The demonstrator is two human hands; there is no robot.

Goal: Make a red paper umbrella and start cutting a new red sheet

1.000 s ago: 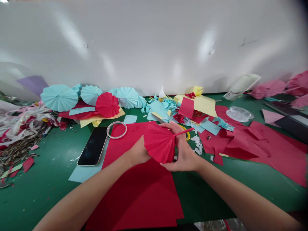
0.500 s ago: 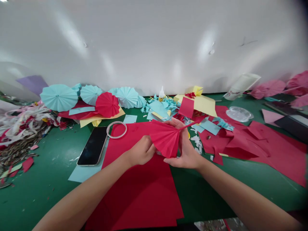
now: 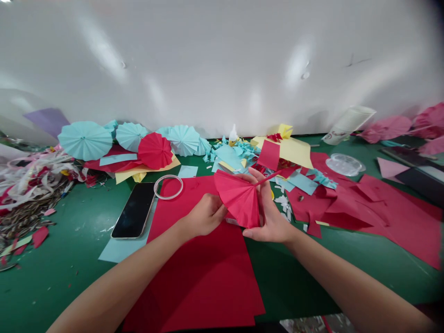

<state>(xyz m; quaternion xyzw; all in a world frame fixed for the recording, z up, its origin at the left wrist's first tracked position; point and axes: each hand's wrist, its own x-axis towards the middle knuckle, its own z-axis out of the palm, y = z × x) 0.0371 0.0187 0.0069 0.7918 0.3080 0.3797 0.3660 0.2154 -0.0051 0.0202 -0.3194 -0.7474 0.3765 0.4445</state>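
Note:
A red pleated paper fan (image 3: 239, 199) is spread between my two hands above the table, its folds meeting near a thin red strip at the upper right. My left hand (image 3: 207, 215) is closed, with thumb and fingers pinching the fan's left edge. Behind and to the right, my right hand (image 3: 268, 215) supports the fan, its thumb by the lower edge and its fingers behind. Large red paper sheets (image 3: 201, 282) lie under my hands. Part of the right fingers is hidden by the fan.
A phone (image 3: 134, 210) and a white tape ring (image 3: 168, 187) lie left of my hands. Light-blue paper rosettes (image 3: 85, 140) and a red rosette (image 3: 155, 151) stand along the wall. Blue scraps (image 3: 231, 157), a glue bottle (image 3: 232, 133), red paper (image 3: 391, 212) and paper cups (image 3: 348, 124) lie beyond and right.
The fan has tilted slightly, and its left edge has shifted a little left and up. My right thumb has slid slightly right along the lower edge. Things on the table stay put.

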